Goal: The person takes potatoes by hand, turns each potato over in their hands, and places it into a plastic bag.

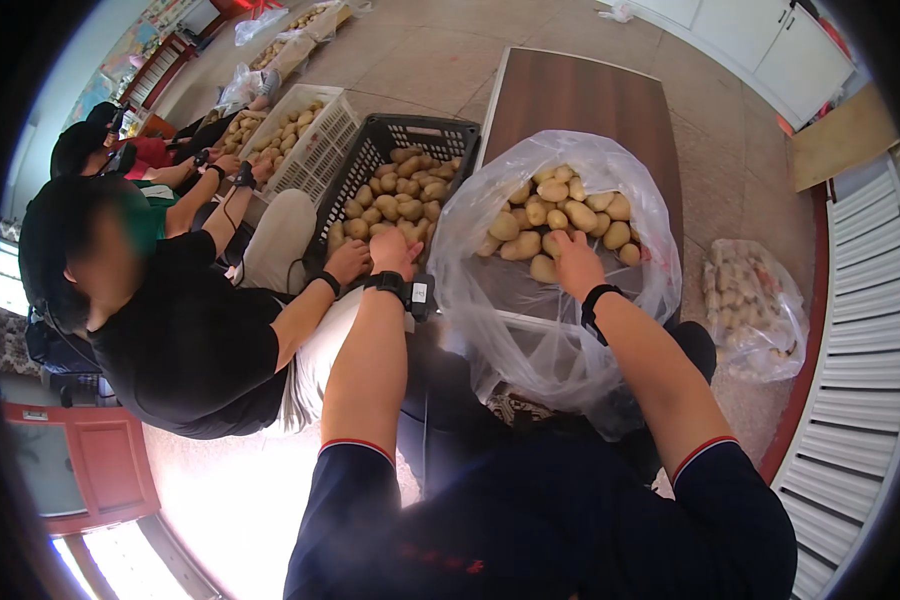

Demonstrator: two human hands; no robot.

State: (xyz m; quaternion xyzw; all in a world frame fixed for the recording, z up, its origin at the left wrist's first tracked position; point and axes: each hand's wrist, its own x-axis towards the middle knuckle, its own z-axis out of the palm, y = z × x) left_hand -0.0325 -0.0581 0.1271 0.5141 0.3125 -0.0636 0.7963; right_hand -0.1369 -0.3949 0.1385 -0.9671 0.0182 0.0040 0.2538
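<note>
Head view: the only one, looking down over both arms; clock directions are from its centre.
Right hand [575,262]: between 2 and 3 o'clock, reaching into the open bag [610,155], fingers bent over the near potatoes [580,215]; I cannot tell whether they have closed around one or only touch.
Left hand [395,250]: at 10 o'clock, over the near end of the black crate [425,128]; its fingers are partly hidden, so whether it grasps anything I cannot tell.
Potatoes: one loose group lies in the bag at 2 o'clock, mostly toward its far side; another fills much of the crate at 11 o'clock.
Table [590,100]: brown top at 1 o'clock, beyond the bag.
Neighbour [190,310]: at 9 o'clock, with a hand [348,262] just beside the left hand.
Floor bag [745,300]: at 3 o'clock, holding more potatoes.
Step in hand: apparently handling potatoes at bag and crate together, one hand to each; the direction of transfer is unclear.
Next move: any lift from the bag would call for a secure grip on one potato and a path clear of the loose plastic; at the crate, room beside the neighbour's hand.
</note>
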